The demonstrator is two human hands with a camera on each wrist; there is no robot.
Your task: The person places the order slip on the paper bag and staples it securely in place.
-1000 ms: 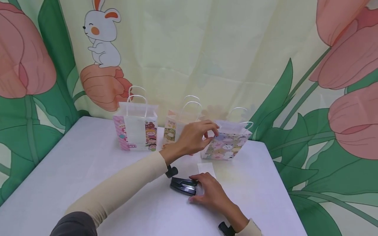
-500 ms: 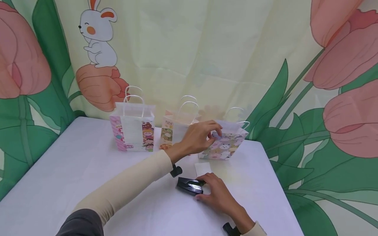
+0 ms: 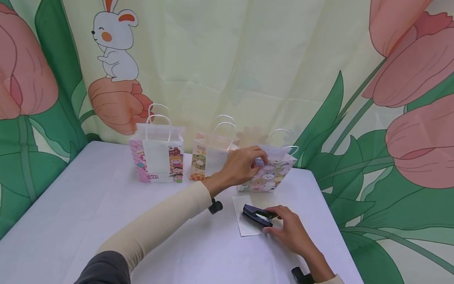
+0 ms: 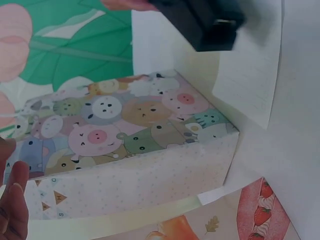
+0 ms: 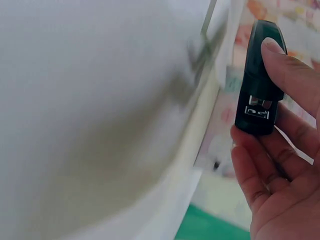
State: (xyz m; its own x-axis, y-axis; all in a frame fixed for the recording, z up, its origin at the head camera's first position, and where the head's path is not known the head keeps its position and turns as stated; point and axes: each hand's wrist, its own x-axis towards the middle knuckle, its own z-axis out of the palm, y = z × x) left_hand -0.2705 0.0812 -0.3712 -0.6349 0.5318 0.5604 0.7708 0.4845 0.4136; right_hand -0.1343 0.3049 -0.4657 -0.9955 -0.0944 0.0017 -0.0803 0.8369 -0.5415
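Note:
My left hand (image 3: 241,165) pinches the top left corner of a gift bag (image 3: 273,175) printed with cartoon animals. This bag leans to the right, its white handles at the top; its printed front shows large in the left wrist view. My right hand (image 3: 291,232) holds a black stapler (image 3: 252,214) between thumb and fingers, its front end pointing left. The stapler overlaps a white sheet of paper (image 3: 245,227) lying before the bag. In the right wrist view the thumb lies along the stapler's top (image 5: 256,55), fingers beneath.
A pink cartoon gift bag (image 3: 157,157) stands at the back left. Between it and the animal bag is a food-print bag (image 3: 199,161), partly behind my left hand. A white cloth covers the table (image 3: 88,197); a flowered curtain (image 3: 198,59) hangs behind.
My right hand has carried the stapler to the right and slightly up, uncovering more of the paper's near left part. My left hand keeps its pinch on the animal-print gift bag.

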